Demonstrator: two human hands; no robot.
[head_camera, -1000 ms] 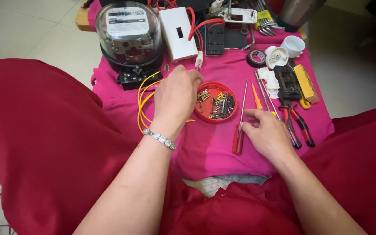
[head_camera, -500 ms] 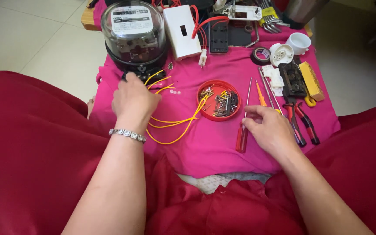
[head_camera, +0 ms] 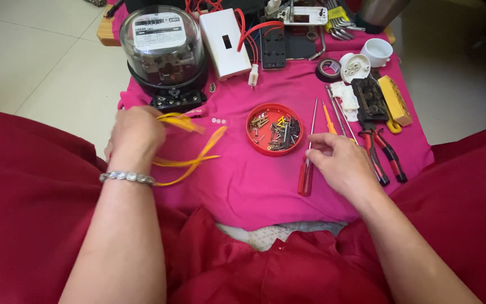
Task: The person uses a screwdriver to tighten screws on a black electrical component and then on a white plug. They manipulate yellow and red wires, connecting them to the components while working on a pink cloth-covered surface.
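Your left hand (head_camera: 136,132) fingers grip the yellow wires (head_camera: 189,147) near the pink cloth's (head_camera: 237,186) left edge. Your right hand (head_camera: 341,163) fingers rest loosely curled on the red screwdriver (head_camera: 306,174). Bare cloth lies between them.

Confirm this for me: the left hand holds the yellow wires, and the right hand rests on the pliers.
Not quite. In the head view the left hand does hold the yellow wires, but the right hand rests on the red-handled screwdriver; the pliers lie untouched beside it.
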